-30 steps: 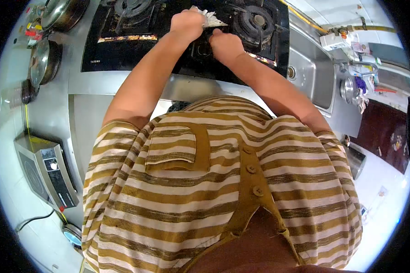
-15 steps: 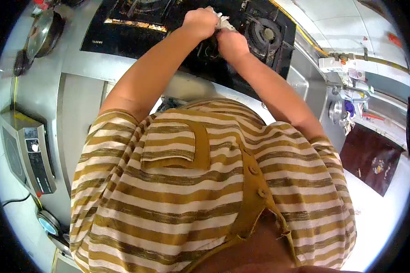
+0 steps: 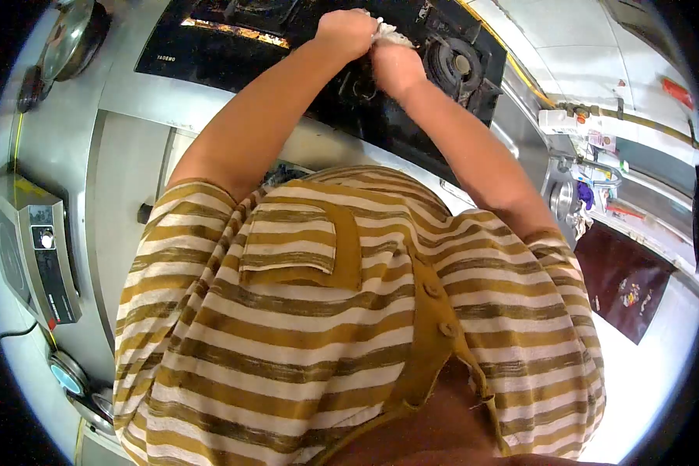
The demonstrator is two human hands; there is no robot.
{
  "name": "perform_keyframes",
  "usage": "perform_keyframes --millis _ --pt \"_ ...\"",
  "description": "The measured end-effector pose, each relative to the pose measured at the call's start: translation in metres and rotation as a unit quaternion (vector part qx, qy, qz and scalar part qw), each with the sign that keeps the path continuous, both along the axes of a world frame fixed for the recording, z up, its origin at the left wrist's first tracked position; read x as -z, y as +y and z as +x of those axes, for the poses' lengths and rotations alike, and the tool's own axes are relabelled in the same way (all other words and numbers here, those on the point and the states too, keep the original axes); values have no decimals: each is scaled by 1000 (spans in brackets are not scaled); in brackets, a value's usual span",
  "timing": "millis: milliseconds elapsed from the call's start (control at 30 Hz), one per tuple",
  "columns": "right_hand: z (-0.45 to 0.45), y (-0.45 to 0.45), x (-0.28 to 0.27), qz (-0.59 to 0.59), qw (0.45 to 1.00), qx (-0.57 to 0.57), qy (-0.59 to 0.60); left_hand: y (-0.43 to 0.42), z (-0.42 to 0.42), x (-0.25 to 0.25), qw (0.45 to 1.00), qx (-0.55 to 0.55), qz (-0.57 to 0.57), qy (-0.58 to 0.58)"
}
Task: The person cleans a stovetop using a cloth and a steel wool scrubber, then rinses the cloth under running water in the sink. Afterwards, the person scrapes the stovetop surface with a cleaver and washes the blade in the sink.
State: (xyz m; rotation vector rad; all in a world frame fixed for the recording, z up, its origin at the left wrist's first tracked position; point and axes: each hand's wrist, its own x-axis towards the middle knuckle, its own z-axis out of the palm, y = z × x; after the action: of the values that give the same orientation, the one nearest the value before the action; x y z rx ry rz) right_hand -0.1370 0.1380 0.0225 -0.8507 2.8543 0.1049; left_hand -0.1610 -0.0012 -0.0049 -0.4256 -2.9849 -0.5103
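Both arms reach out over a black gas stove (image 3: pixel 186 66). A crumpled whitish cloth (image 3: pixel 393 36) is bunched between my two hands above the stove top. My left hand (image 3: pixel 347 33) is closed on its left end, with the knuckles up. My right hand (image 3: pixel 397 67) closes on it from the near side, its fingers mostly hidden behind the back of the hand. Just to the right of the right hand is a round burner (image 3: pixel 454 64). A worn, rusty-looking strip (image 3: pixel 234 33) lies on the stove to the left of my hands.
A pan with a glass lid (image 3: pixel 74 43) is at the upper left. Below it is an induction cooker (image 3: pixel 43 241) with a cord. On the right are a sink faucet (image 3: pixel 602 171), a white bottle (image 3: pixel 559 121) and a yellow gas pipe (image 3: pixel 652 124).
The view has shifted slightly. Both hands stay close together on the cloth over the stove, with the right hand a little nearer the left.
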Motion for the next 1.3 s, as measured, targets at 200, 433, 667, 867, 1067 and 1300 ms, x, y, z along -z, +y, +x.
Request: perform_keyframes --millis 200,433,667,867,1067,1300 --pt "-11 18 19 -19 996 16 80 -2 0 -5 999 -18 7 -39" --pt "62 88 -49 -397 891 98 198 4 12 -18 996 37 -22 -79" --pt "128 139 -38 -480 830 251 135 14 26 -2 972 233 9 -39" --pt "139 144 -27 -441 865 183 153 -2 20 -10 918 384 -91 37" --pt "130 126 -14 -355 920 130 105 -26 36 -21 961 217 -161 52" --pt "87 77 20 -206 972 75 79 -11 43 -18 984 87 -154 0"
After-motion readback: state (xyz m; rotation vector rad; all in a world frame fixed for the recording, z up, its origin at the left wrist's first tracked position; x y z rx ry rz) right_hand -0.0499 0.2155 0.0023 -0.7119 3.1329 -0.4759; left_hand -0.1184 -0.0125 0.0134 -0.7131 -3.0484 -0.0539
